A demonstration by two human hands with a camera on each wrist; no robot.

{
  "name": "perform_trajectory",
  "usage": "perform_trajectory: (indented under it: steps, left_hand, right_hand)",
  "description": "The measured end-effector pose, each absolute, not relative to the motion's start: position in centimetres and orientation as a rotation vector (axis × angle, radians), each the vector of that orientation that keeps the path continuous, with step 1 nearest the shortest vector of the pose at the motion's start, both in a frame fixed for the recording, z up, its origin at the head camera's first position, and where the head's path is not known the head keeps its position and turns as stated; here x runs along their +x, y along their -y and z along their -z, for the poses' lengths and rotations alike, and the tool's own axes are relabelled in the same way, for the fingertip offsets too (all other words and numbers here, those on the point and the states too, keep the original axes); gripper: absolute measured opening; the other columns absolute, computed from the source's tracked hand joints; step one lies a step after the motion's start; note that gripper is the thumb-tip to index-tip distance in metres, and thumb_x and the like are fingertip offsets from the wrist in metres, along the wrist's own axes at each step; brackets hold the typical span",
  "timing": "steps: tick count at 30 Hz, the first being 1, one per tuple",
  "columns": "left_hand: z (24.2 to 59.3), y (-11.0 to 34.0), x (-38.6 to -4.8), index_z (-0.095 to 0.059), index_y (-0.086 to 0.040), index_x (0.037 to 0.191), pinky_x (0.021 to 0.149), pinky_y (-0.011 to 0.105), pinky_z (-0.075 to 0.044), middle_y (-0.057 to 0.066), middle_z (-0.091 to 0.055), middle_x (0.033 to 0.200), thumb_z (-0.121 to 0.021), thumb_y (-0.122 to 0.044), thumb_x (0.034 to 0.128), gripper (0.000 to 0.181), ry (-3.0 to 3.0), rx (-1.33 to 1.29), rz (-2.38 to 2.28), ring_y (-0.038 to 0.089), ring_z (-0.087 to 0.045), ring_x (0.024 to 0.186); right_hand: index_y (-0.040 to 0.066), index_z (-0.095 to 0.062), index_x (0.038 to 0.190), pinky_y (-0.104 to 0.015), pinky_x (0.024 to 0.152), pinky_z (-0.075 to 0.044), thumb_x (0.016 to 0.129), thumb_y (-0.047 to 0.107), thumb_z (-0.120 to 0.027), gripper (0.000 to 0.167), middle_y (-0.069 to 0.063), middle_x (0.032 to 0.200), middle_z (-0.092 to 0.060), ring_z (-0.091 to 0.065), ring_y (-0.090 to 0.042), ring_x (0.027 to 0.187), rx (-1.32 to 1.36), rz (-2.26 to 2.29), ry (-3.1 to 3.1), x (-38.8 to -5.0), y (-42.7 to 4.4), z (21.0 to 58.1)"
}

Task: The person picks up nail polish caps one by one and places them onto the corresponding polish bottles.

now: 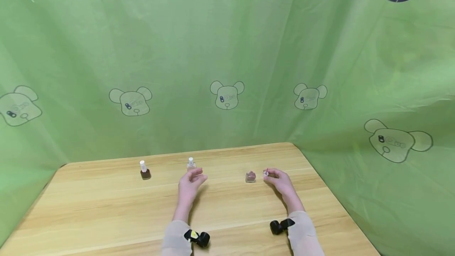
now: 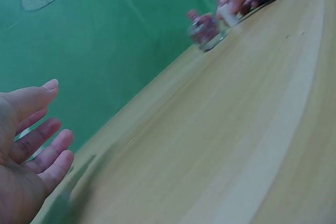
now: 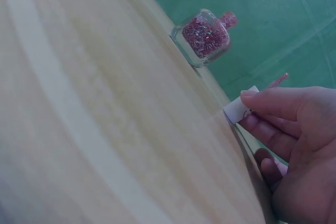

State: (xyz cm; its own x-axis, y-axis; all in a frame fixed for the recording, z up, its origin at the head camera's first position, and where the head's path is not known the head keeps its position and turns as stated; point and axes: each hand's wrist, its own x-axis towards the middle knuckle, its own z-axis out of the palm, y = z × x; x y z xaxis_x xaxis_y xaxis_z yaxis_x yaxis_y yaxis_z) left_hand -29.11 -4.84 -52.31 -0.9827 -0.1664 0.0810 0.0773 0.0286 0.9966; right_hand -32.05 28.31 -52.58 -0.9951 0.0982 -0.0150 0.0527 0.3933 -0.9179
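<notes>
My right hand (image 1: 281,181) pinches a white nail polish cap (image 3: 241,107) between thumb and fingers. The cap is upside down at the tabletop, and its pink-coated brush (image 3: 278,81) points upward. To the left of that hand stands an uncapped glass bottle of pink glitter nail polish (image 3: 205,36), its neck bare. My left hand (image 1: 190,185) hangs above the table with relaxed, parted fingers and holds nothing. Just behind it in the head view is a white-capped, pale nail polish bottle (image 1: 191,164), partly hidden by the fingers.
A dark nail polish bottle (image 1: 145,173) with a white cap stands at the left on the wooden table (image 1: 106,212). Green printed curtains (image 1: 177,121) rise behind the table and along its sides. Each wrist carries a small black camera (image 1: 202,239).
</notes>
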Motion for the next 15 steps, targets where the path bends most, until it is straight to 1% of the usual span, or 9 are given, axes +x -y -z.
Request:
perform_trajectory:
  steps: [4,9,12,15]
  left_hand:
    - [52.1,3.5,-29.1,-0.062,0.004,0.121,0.087,0.028,-0.057,0.025,-0.064,0.123,-0.075,-0.011,0.0836,0.042,2.122,0.034,2.092,0.03,-0.067,0.106]
    - [51.9,1.7,-29.2,-0.064,0.004,0.118,0.086,0.025,-0.057,0.026,-0.064,0.122,-0.076,-0.009,0.083,0.039,2.127,-0.038,2.118,0.031,-0.067,0.106]
    - [51.8,0.7,-29.1,-0.064,0.004,0.117,0.087,0.029,-0.058,0.026,-0.064,0.121,-0.076,-0.011,0.0828,0.039,2.161,-0.075,2.103,0.031,-0.066,0.106]
    - [51.8,-0.2,-29.1,-0.064,0.002,0.117,0.089,0.033,-0.057,0.023,-0.066,0.12,-0.076,-0.013,0.0827,0.039,2.197,-0.102,2.085,0.031,-0.066,0.106]
  right_hand:
    - [-0.006,-0.062,0.121,-0.026,0.099,-0.042,0.09,0.01,-0.067,0.034,-0.022,0.127,-0.063,-0.057,-0.032,0.119,-0.143,-1.677,2.592,-32.1,-28.3,52.7]
    - [-0.005,-0.063,0.118,-0.02,0.093,-0.043,0.089,0.01,-0.069,0.033,-0.021,0.125,-0.064,-0.059,-0.026,0.114,-0.155,-1.695,2.572,-32.1,-28.5,52.7]
    - [-0.005,-0.064,0.117,-0.015,0.09,-0.042,0.089,0.011,-0.069,0.033,-0.021,0.126,-0.064,-0.059,-0.02,0.111,-0.162,-1.714,2.56,-32.1,-28.6,52.6]
    - [-0.006,-0.063,0.118,-0.011,0.086,-0.043,0.089,0.012,-0.069,0.034,-0.021,0.126,-0.064,-0.059,-0.013,0.105,-0.16,-1.727,2.555,-32.0,-28.8,52.5]
